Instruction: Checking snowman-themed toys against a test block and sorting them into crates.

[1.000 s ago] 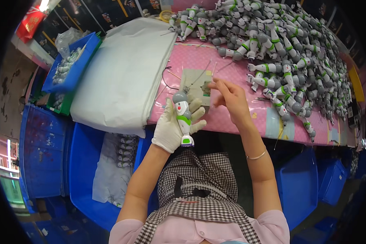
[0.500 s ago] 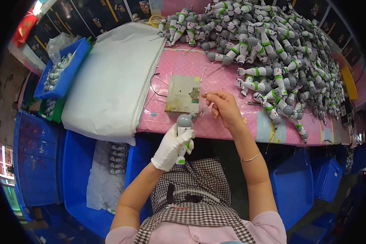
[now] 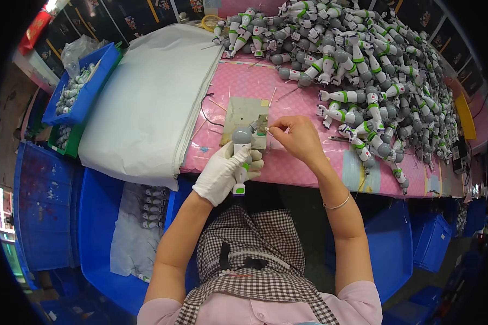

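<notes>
My left hand (image 3: 222,172), in a white glove, is wrapped round a toy arm (image 3: 242,138) with a grey ball shoulder and a white and green forearm. The grey end of that arm points up to the right, at the fitting on a grey metal block (image 3: 236,112) on the table. On the other side of this fitting is my bare right hand (image 3: 298,136), thumb and forefinger pinched together close to the block's right edge. Whatever lies between those fingertips is too small to make out. A thin bracelet circles my right wrist.
A large heap of similar toy arms (image 3: 358,65) covers the table's right and back. White sheets (image 3: 152,103) are stacked on the left, beside a blue bin (image 3: 81,89) of small parts. Below the table edge, a blue crate (image 3: 100,227) holds rows of parts. A black cable (image 3: 204,111) runs to the block.
The toy arm in my left hand has moved up, its grey end now at the block's fitting. My right hand has come left, toward the same fitting, its fingers pinched.
</notes>
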{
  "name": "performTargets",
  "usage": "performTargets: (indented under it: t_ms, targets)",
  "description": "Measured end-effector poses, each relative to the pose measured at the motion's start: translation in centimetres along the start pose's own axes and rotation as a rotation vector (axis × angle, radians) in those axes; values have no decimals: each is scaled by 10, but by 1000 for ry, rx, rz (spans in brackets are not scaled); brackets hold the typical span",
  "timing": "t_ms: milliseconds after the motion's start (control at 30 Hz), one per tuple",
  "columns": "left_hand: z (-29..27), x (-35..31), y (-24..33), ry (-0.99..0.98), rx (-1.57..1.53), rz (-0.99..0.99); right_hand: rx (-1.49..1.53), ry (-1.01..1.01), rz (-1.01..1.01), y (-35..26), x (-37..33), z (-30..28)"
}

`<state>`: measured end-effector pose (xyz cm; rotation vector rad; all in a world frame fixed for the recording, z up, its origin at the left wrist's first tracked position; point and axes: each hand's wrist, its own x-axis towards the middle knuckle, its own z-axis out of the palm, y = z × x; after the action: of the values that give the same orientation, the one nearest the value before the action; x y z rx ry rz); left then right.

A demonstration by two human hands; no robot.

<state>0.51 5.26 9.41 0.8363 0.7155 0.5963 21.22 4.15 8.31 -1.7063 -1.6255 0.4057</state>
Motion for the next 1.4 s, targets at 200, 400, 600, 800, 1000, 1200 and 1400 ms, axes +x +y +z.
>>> performTargets:
  t_ms: [200, 400, 600, 800, 1000, 1200, 1400]
  targets:
    - [2, 3, 4, -29, -37, -5, 202, -85, 103, 6, 4, 3]
    - [1, 5, 2, -5, -32, 45, 145, -115, 173, 0, 7, 5]
    - [-1, 5, 1, -17, -75, 34, 366, -434, 271, -1, 28, -12]
    - [-13, -4, 3, -112, -104, -45, 1102, 35, 451, 15, -6, -5]
    - [-52, -42, 17, 2, -309, 97, 603, 685, 310, 50, 52, -47]
    - [-49, -48, 12, 136, -315, 106, 560, 226, 154, -4, 23, -36]
    - [-18, -32, -6, 11, -143, -12, 1196, -37, 423, -47, -22, 9]
